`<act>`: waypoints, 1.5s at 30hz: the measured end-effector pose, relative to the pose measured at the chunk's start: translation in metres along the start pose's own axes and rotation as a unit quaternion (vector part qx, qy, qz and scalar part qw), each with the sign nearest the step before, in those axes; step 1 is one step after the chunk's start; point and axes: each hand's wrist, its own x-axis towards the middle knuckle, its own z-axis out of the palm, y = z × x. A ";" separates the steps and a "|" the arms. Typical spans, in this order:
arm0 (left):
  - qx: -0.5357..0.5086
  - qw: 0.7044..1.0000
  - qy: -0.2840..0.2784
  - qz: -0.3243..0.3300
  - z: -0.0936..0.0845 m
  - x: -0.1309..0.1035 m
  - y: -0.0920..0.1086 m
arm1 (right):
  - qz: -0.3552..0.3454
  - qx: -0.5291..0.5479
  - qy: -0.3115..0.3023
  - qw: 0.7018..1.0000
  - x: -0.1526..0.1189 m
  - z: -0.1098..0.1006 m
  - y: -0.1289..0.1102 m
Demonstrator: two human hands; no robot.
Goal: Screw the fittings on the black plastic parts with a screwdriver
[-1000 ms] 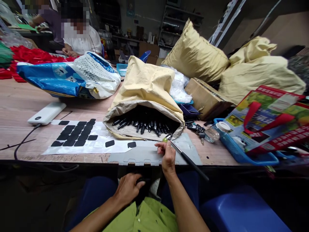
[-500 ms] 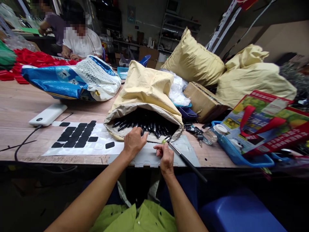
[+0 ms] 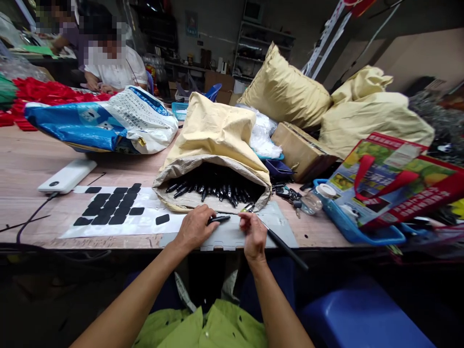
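A slim black pen (image 3: 220, 219) sticks out to the right from my left hand (image 3: 195, 226), whose fingers are closed on it just before the sack's mouth. My right hand (image 3: 254, 238) is curled with thumb and fingers together; what is in it, if anything, is too small to make out. Beside it lies a hammer-like tool with a metal shaft and black handle (image 3: 288, 247), its handle over the table edge. Both hands are above a grey board (image 3: 217, 240). The open cream sack (image 3: 217, 123) holds many black pens (image 3: 229, 192).
Black rounded pads (image 3: 110, 205) sit on a white sheet at left, near a white power bank (image 3: 68, 176). A blue-white bag (image 3: 105, 118) lies behind. A blue basket (image 3: 377, 237), keys (image 3: 297, 204) and a carton (image 3: 300, 147) are at right. Two people sit across the table.
My left hand has come out of the sack's mouth toward me with a black pen in it. My right hand has shifted only slightly, and the view has moved a little.
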 end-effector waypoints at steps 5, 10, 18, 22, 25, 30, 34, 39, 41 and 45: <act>-0.045 0.999 -0.001 0.021 0.011 0.009 -0.002 | -0.097 -0.389 0.072 0.913 0.017 -0.042 -0.002; -0.077 0.997 -0.013 0.002 0.014 0.013 -0.008 | -0.072 -0.532 -0.025 0.844 0.021 -0.064 0.008; -0.088 0.996 -0.013 -0.006 0.017 0.013 -0.010 | -0.114 -0.331 -0.067 0.934 -0.004 -0.035 -0.018; -0.088 0.996 -0.007 -0.002 0.018 0.013 -0.010 | -0.131 -0.297 -0.081 0.943 -0.013 -0.022 -0.027; -0.083 0.997 -0.007 0.002 0.018 0.013 -0.010 | -0.160 -0.286 -0.060 0.943 -0.017 -0.018 -0.031; -0.081 0.997 -0.005 -0.001 0.017 0.012 -0.008 | -0.176 -0.298 -0.075 0.935 -0.022 -0.014 -0.026; -0.082 0.997 -0.004 -0.005 0.018 0.012 -0.009 | -0.156 -0.322 -0.099 0.928 -0.022 -0.013 -0.021; -0.102 0.995 0.001 0.005 0.017 0.012 -0.010 | -0.171 -0.293 -0.089 0.936 -0.024 -0.009 -0.026; -0.108 0.994 -0.001 0.007 0.016 0.012 -0.011 | -0.165 -0.296 -0.111 0.934 -0.027 -0.006 -0.026; -0.116 0.993 -0.003 -0.002 0.014 0.012 -0.010 | -0.151 -0.309 -0.128 0.930 -0.026 -0.003 -0.022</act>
